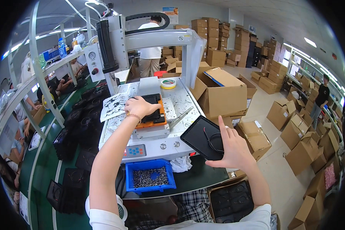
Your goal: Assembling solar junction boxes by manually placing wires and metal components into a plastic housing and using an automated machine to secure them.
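Note:
My left hand [141,107] presses on a flat black casing [152,100] seated in an orange fixture [161,119] on the machine bed; its fingers are spread. At the machine's front right corner, my right hand [235,149] is around the end of a tilted, shallow black panel [197,134]. A thin red and black cable [209,140] curls across this panel. The thumb and index finger of that hand are wide apart, and its palm side is hidden. A stained white sheet [114,106] lies left of the fixture.
A blue bin [148,188] of small metal parts stands before the machine's button panel [134,151], beside crumpled white tissue [181,164]. The gantry [157,39] spans the bed. Black casings [73,180] pile at left; an open carton [226,97] is at right. Other people work nearby.

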Demonstrator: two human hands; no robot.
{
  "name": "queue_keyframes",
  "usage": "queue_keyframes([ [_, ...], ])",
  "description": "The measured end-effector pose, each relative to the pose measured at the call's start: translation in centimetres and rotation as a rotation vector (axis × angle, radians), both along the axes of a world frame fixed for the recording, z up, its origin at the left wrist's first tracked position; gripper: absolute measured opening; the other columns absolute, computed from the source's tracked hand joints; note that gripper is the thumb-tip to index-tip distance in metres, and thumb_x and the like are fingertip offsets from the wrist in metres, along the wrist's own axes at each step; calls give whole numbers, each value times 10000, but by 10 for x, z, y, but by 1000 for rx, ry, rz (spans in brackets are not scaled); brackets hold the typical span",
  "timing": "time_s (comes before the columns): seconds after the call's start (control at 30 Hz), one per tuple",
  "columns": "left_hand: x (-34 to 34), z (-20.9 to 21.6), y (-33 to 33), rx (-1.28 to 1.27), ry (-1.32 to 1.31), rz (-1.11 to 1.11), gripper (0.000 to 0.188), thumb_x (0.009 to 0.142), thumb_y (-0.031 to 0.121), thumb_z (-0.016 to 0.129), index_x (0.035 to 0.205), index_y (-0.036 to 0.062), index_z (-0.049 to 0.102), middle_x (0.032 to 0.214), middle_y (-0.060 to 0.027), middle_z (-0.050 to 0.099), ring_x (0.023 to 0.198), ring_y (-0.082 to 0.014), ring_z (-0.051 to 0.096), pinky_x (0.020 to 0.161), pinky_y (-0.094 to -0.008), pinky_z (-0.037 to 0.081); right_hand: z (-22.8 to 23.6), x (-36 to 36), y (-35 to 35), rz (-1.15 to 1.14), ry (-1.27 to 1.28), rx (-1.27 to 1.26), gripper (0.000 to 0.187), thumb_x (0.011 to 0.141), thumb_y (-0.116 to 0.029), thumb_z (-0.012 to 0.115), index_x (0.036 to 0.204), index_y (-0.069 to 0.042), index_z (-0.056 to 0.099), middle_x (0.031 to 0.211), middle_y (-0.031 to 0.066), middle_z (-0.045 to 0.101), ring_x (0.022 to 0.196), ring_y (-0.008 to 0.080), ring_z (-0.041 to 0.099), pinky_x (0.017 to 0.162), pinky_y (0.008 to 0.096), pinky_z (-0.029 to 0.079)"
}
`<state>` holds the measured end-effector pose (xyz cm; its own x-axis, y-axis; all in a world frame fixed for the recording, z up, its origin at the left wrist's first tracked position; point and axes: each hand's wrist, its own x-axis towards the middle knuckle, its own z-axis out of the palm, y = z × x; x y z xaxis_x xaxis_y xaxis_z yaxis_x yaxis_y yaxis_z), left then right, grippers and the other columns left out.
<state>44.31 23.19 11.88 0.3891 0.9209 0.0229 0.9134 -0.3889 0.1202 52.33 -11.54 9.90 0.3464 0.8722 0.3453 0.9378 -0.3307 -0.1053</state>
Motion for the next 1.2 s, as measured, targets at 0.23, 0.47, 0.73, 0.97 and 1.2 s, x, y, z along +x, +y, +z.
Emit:
queue_keyframes([
  [0.23, -33, 37, 11, 41, -353, -86, 1221, 642, 818, 574, 1397, -113, 342, 1312, -362, 465, 1249, -454, 468, 1018, -458, 415, 15, -2, 47, -26, -58, 77, 1282, 607, -630, 755, 1507, 14, 106, 1125, 266, 536, 1035, 411, 551, 842, 460, 506],
  [0.47, -125, 64, 14, 101, -285, -65, 1195, 649, 848, 522, 1306, -146, 437, 1209, -391, 527, 1187, -484, 518, 988, -469, 433, 34, -33, 204, -162, 69, -53, 1290, 641, -748, 655, 1509, 19, 88, 1146, 336, 554, 1028, 430, 601, 865, 460, 511],
  [0.73, -221, 63, -16, 76, -257, 16, 1190, 648, 777, 573, 1413, -102, 334, 1284, -399, 466, 1221, -478, 487, 983, -450, 449, 36, -93, 287, -337, 230, -151, 1283, 679, -767, 632, 1523, -3, 39, 1276, 335, 481, 1142, 447, 538, 942, 505, 473],
  [0.97, -244, 53, -36, 51, -217, -1, 1194, 653, 749, 609, 1472, -47, 260, 1317, -388, 441, 1240, -466, 478, 1023, -442, 416, 35, -100, 302, -490, 245, -304, 1274, 670, -780, 614, 1522, -2, 76, 1384, 332, 401, 1282, 482, 407, 1045, 563, 364],
  [1.2, -239, 41, -49, 31, -211, -61, 1184, 666, 751, 611, 1481, -30, 251, 1318, -362, 444, 1258, -432, 465, 1008, -438, 429, 27, -64, 291, -242, 364, -132, 1176, 727, -867, 388, 1522, -32, 156, 1342, 282, 508, 1272, 415, 475, 1047, 475, 377],
])
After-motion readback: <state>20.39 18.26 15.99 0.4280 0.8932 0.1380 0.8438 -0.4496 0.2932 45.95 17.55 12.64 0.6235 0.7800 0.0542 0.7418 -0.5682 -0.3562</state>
